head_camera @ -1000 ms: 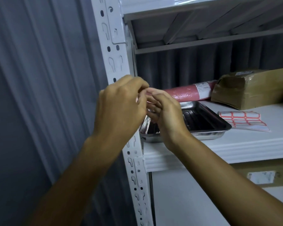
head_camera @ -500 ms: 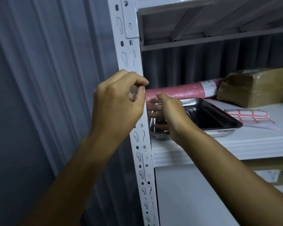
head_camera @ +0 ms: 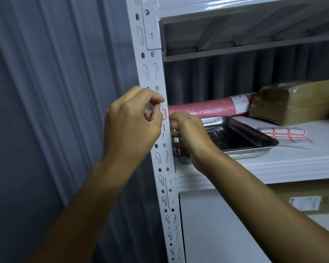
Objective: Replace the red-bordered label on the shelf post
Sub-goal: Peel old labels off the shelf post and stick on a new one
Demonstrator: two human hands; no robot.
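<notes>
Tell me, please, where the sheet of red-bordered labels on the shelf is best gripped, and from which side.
Grip the label sheet at its front-right corner, coming from the open shelf front. It lies flat, so judging by this, slide a fingertip under that slightly raised corner; the metal tray crowds its left edge.

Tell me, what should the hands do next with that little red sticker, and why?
Probably press it flat. The red-bordered label already sits on the shelf post, partly hidden by the left hand. The right hand is just beside the post, so a thumb rub across the label looks like the natural next step.
</notes>
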